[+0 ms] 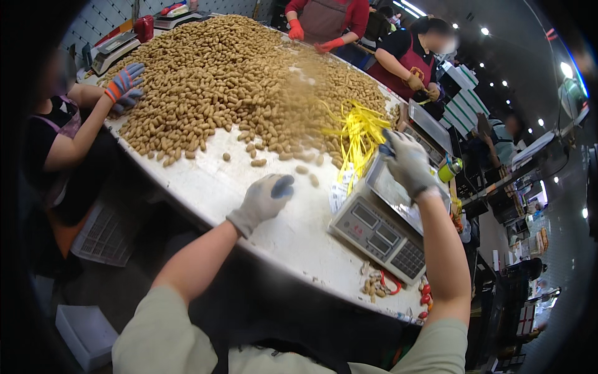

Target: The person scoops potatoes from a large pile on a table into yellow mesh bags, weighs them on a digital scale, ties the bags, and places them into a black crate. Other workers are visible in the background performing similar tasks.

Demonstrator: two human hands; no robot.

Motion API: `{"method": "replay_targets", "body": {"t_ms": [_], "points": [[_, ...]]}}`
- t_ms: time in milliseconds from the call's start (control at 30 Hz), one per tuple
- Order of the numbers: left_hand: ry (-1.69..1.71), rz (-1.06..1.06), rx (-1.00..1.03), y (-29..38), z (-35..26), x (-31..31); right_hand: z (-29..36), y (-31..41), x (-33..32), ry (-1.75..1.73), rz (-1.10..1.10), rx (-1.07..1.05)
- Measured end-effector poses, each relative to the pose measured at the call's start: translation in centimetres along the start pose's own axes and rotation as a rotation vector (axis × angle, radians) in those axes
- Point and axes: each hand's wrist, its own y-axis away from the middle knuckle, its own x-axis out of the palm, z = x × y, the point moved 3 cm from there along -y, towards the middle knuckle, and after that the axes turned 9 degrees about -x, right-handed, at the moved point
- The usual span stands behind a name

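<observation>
My left hand [265,200], in a pale work glove with blue coating, is above the white tabletop [205,182] near its front edge. Its fingers curl away from me, and I cannot see into its palm. My right hand [409,161], gloved alike, is over the pan of an electronic weighing scale [378,233]. Its fingertips lie close to a bundle of yellow plastic strips [362,128]; whether they grip anything is hidden. Beyond both hands spreads a large heap of unshelled peanuts [224,79], a few loose at its near side.
A co-worker's gloved hands [125,89] rest at the heap's left edge. Across the table are a person in red gloves [329,44] and another in a red apron [406,70]. A second scale [427,124] stands right. Red-handled scissors [392,284] lie beside the near scale.
</observation>
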Motion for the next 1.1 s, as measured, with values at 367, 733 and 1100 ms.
{"method": "replay_targets", "body": {"t_ms": [367,733,1100], "points": [[-0.06,0.151,0.248,-0.4,-1.6,-1.0,-4.1,-13.2,19.2,0.472,0.71,0.213],[-0.096,0.176,0.295,0.7,-1.9,0.4,-14.4,-12.5,6.9,-0.231,-0.245,0.499],[-0.151,0.256,0.417,3.2,-2.6,2.1,-4.1,-11.3,9.8,0.239,0.565,0.28]]}}
